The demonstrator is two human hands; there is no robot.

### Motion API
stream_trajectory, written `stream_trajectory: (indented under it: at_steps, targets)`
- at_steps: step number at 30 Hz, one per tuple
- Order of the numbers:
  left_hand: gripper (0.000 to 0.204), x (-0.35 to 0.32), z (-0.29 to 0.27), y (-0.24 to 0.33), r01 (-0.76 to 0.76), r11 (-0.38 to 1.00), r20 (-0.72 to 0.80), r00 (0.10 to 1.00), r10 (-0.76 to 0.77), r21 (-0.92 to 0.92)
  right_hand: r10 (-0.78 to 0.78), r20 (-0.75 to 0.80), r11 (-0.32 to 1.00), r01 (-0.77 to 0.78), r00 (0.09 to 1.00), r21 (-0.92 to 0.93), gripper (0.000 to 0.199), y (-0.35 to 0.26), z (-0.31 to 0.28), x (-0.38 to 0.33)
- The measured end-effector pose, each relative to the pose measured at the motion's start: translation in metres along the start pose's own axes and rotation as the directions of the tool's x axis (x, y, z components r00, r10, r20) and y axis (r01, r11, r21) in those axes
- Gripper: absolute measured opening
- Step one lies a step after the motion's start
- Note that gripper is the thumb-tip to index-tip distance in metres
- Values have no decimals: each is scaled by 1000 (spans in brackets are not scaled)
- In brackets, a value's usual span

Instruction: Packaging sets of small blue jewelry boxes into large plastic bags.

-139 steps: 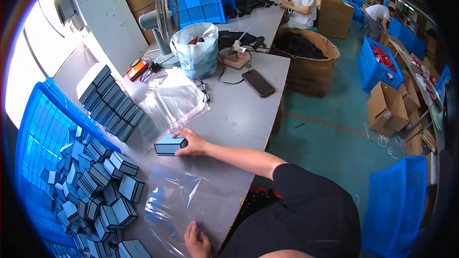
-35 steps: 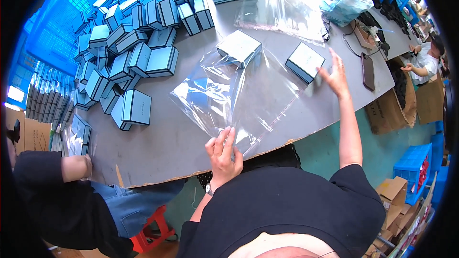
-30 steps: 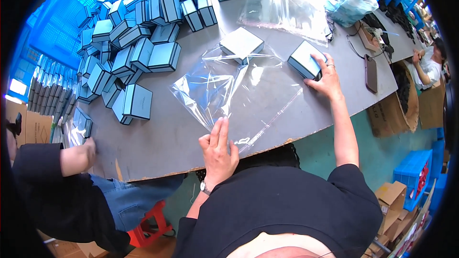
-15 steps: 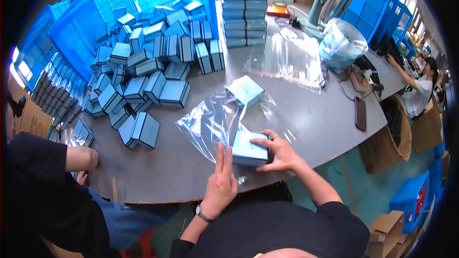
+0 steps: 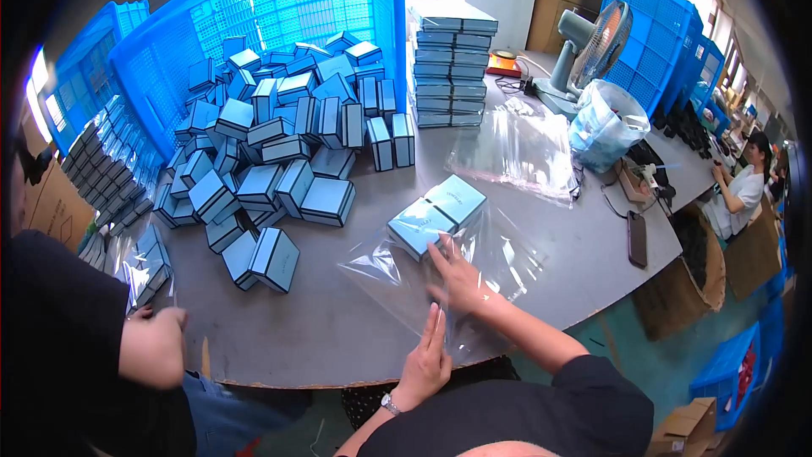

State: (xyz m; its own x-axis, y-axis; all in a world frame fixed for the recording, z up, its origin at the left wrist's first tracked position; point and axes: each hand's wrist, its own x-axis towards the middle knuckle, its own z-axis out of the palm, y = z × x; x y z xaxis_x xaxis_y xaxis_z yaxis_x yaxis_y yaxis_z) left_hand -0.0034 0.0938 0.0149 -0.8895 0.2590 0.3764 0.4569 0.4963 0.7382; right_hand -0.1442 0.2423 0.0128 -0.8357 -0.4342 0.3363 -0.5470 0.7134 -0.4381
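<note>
Two light-blue boxes with dark edges lie end to end inside a clear plastic bag (image 5: 381, 275): the far box (image 5: 458, 200) and the near box (image 5: 419, 225). My right hand (image 5: 461, 278) reaches into the bag from its near side, fingers stretched out, with fingertips at the near box's edge. Close to the table's front edge, my left hand (image 5: 425, 370) is at the bag's near end, its fingers straight and pointing away from me. Whether its thumb pinches the film is hard to tell.
A heap of blue boxes (image 5: 279, 140) spills from a tipped blue crate (image 5: 262, 17) at the left. Behind stand a tied box stack (image 5: 451, 68), flat clear bags (image 5: 516, 152), a fan (image 5: 584, 51) and a filled plastic bag (image 5: 609, 118). A phone (image 5: 636, 239) lies right; a co-worker's arm (image 5: 152, 347) is left.
Both boxes have moved away from me and now sit end to end, deeper in the bag. My right hand followed forward and left. The view has shifted slightly.
</note>
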Motion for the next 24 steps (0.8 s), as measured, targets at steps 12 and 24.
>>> stream_trajectory:
  at_steps: [12, 24]
  targets:
    - [78, -8, 0, -16, 104, 974, -59, 991, -118, -201, -498, 367, 841, 336, 785, 424, 73, -77, -5, 180]
    - [80, -5, 7, -29, 86, 946, -107, 986, -125, -314, 59, 293, 585, -271, 954, 764, 72, -3, -11, 212]
